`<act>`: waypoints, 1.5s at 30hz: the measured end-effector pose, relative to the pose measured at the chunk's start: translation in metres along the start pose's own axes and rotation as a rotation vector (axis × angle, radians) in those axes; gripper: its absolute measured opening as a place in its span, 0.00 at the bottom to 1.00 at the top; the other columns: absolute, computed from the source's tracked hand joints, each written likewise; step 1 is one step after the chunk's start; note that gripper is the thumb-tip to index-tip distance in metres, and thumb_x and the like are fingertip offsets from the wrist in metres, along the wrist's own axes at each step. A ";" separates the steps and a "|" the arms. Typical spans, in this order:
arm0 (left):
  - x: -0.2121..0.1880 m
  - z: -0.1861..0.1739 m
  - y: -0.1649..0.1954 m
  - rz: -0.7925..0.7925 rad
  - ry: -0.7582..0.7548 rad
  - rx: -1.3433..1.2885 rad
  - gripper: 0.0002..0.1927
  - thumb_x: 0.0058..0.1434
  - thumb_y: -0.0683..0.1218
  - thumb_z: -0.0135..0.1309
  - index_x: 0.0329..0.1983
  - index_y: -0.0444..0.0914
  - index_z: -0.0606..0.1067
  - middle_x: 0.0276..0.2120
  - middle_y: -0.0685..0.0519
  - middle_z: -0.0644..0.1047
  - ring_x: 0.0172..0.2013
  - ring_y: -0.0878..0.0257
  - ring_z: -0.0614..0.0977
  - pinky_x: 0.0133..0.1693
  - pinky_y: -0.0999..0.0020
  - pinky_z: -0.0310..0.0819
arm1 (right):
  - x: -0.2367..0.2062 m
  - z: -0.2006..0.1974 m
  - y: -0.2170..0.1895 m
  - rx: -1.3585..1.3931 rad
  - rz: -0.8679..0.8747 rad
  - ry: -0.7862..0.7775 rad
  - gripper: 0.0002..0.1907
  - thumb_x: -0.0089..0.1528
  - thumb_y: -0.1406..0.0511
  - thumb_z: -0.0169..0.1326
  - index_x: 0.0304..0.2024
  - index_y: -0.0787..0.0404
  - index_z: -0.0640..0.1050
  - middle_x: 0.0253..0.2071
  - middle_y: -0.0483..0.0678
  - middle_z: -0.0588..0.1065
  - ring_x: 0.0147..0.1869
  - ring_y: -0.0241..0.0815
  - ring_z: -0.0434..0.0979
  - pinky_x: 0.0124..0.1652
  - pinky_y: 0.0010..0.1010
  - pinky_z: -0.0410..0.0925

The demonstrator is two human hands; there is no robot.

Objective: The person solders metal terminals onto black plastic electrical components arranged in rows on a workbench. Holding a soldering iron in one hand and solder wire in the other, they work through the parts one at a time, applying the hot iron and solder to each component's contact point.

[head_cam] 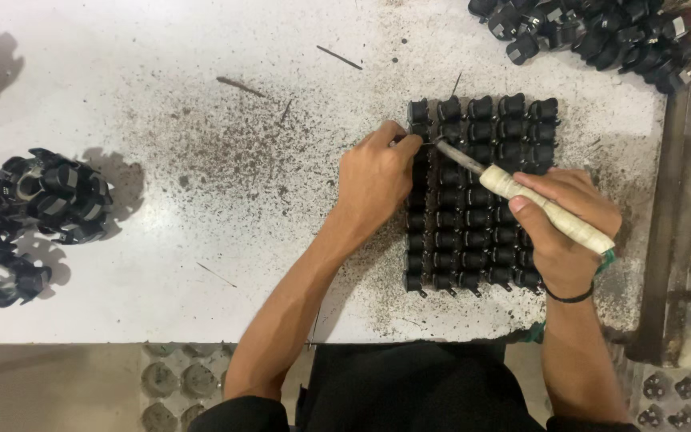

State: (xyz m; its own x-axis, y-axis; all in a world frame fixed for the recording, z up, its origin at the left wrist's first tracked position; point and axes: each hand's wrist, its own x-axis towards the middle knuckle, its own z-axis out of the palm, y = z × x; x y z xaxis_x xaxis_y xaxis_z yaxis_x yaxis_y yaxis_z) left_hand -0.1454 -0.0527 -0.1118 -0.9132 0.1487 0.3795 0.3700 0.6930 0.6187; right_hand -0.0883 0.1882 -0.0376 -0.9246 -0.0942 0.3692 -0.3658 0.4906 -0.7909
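White table (pixel 161 240): left hand (pixel 373 180) pinching black parts (pixel 477 240), right hand (pixel 565 224) gripping tool (pixel 521 196).

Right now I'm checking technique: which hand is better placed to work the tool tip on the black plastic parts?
Probably right: the right hand grips the tape-wrapped metal tool, tip at the gridded black plastic parts. The left hand pinches at the tip, steadying.

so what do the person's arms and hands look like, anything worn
Both forearms are bare, with no gloves on the left hand or the right hand. A thin black band circles the right wrist. Black sleeves show only near the bottom edge, at the upper arms. No rings or watch can be seen.
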 end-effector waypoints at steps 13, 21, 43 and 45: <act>0.005 0.002 0.004 0.028 -0.063 0.058 0.11 0.58 0.33 0.56 0.43 0.34 0.83 0.39 0.45 0.79 0.33 0.55 0.84 0.25 0.65 0.80 | 0.017 -0.002 -0.023 -0.160 -0.112 -0.097 0.10 0.63 0.71 0.67 0.46 0.68 0.82 0.43 0.54 0.82 0.43 0.42 0.82 0.52 0.32 0.69; 0.005 -0.011 0.012 0.038 -0.045 0.018 0.11 0.55 0.36 0.58 0.42 0.34 0.81 0.38 0.47 0.76 0.35 0.53 0.83 0.29 0.59 0.80 | 0.018 -0.002 -0.026 -0.200 -0.121 -0.099 0.12 0.62 0.71 0.66 0.47 0.66 0.83 0.40 0.52 0.82 0.40 0.40 0.81 0.51 0.32 0.69; 0.005 0.009 0.006 0.037 -0.051 -0.019 0.09 0.57 0.35 0.57 0.40 0.33 0.81 0.38 0.44 0.79 0.32 0.51 0.84 0.26 0.61 0.80 | 0.039 0.000 -0.054 -0.318 -0.147 -0.179 0.11 0.59 0.69 0.68 0.44 0.64 0.84 0.36 0.49 0.81 0.34 0.39 0.75 0.46 0.31 0.64; 0.003 0.011 0.005 0.013 -0.038 -0.059 0.08 0.57 0.35 0.58 0.40 0.34 0.82 0.37 0.45 0.79 0.29 0.52 0.84 0.26 0.60 0.80 | 0.041 -0.001 -0.056 -0.314 -0.150 -0.187 0.11 0.59 0.69 0.68 0.44 0.64 0.84 0.38 0.49 0.82 0.34 0.39 0.75 0.45 0.31 0.63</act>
State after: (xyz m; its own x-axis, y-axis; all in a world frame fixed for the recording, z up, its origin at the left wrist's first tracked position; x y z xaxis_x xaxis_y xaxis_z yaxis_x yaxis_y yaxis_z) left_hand -0.1481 -0.0407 -0.1148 -0.9135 0.1852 0.3623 0.3906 0.6485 0.6534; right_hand -0.1057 0.1578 0.0227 -0.8774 -0.3268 0.3513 -0.4747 0.6978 -0.5364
